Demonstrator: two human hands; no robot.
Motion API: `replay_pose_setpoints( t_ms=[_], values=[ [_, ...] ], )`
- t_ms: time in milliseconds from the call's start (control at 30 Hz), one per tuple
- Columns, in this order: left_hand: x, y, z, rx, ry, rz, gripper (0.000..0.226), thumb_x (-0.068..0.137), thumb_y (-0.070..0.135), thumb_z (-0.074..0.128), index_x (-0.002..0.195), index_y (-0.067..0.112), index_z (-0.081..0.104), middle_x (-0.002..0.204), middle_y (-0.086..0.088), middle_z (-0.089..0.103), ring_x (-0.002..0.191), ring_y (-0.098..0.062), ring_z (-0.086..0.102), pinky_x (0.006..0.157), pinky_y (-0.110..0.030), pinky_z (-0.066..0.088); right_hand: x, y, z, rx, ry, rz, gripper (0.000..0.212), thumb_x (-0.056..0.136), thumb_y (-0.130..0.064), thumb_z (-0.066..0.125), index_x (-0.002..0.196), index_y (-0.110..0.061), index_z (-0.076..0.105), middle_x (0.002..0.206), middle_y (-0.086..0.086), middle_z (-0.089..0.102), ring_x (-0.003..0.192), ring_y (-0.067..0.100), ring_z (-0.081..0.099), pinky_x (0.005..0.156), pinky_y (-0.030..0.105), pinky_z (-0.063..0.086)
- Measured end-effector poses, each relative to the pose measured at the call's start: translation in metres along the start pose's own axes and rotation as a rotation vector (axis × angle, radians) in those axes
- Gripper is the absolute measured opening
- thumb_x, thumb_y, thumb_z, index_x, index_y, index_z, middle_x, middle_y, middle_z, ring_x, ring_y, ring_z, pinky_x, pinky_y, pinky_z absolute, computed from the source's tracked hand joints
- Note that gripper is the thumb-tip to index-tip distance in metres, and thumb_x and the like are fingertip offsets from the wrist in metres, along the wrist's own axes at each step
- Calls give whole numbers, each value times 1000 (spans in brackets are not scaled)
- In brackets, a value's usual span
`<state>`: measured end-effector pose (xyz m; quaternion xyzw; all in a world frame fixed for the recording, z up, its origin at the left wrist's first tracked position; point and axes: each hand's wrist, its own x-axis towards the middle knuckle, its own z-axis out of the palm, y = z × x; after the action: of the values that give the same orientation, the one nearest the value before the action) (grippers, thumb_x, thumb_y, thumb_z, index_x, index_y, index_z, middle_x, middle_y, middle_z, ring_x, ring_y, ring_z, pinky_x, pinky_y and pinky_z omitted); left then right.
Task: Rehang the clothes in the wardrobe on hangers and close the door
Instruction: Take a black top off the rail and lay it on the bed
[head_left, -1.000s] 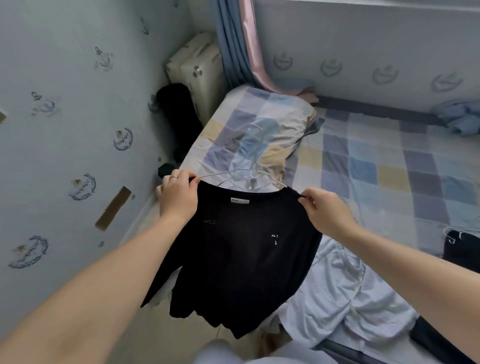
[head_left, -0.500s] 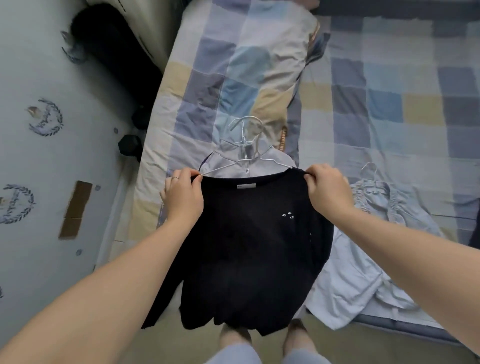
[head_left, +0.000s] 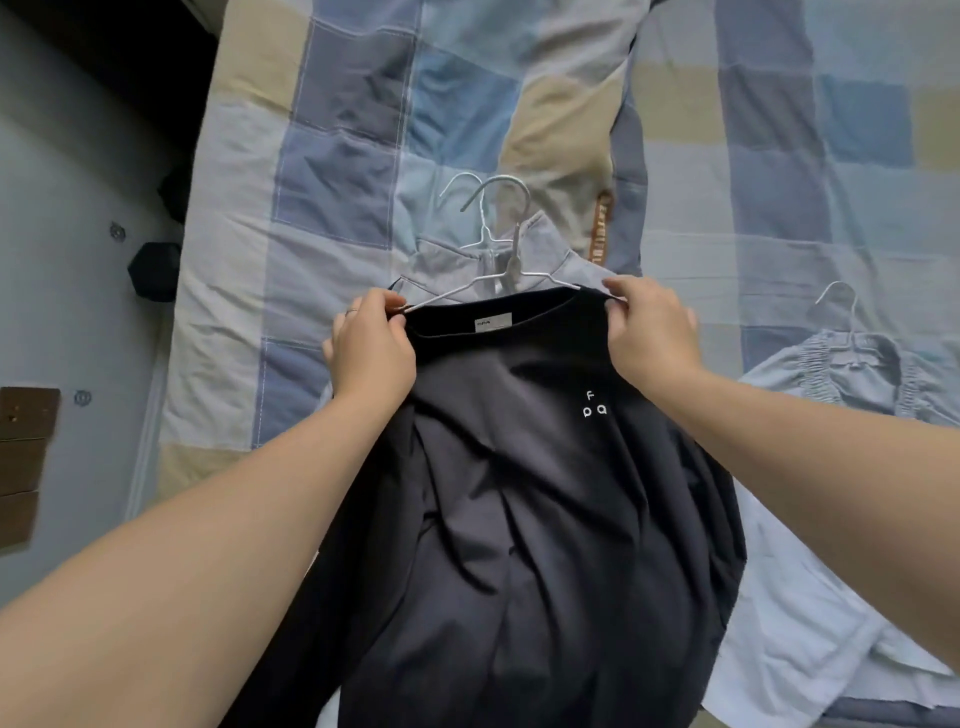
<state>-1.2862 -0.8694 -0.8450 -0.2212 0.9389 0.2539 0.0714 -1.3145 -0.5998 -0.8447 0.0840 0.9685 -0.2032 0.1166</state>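
A black T-shirt (head_left: 519, 493) with small white letters on the chest hangs over the bed's near edge. My left hand (head_left: 371, 348) pinches its left shoulder at the collar, and my right hand (head_left: 649, 332) pinches the right shoulder. A white wire hanger (head_left: 498, 275) sits in the neck opening, its hook pointing away from me. Under it lies a light blue shirt (head_left: 550, 254) on a second white hanger (head_left: 457, 192). No wardrobe is in sight.
The bed carries a blue, grey and beige checked cover (head_left: 337, 171). At right lies a pale blue gathered garment (head_left: 852, 374) on a white hanger (head_left: 836, 296), with a pale blue shirt (head_left: 795, 623) below it. A wall (head_left: 67, 322) runs along the left.
The view has tilted down and come closer to the bed. Both hands have slid inward along the black T-shirt's shoulders to the collar, over the hanger's arms.
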Motion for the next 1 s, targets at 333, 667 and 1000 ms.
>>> replay_pose_setpoints(
  t_ms=[333,667,1000],
  values=[
    [-77,12,-26,50,-171,181,50,101,38,50,148,28,43,160,3,34,151,-19,17,121,-46,16,-88,-15,-33,-87,-287,-124,66,97,-62,20,156,-40,-1,165,-15,-4,151,16,-10,119,55,-4],
    [-202,49,-121,245,-315,397,74,94,66,29,158,38,4,168,0,0,152,-23,-14,119,-55,-10,-230,-32,-145,-213,-239,-75,71,96,-65,21,155,-40,-10,163,-13,-17,150,20,-16,117,56,-8],
    [-301,71,-175,213,-474,580,76,94,67,32,158,39,2,168,4,-6,151,-18,-19,120,-54,-10,-376,-17,-209,-150,-98,231,75,92,-69,10,154,-36,-13,164,-9,-17,150,24,-16,117,59,-6]
  ],
)
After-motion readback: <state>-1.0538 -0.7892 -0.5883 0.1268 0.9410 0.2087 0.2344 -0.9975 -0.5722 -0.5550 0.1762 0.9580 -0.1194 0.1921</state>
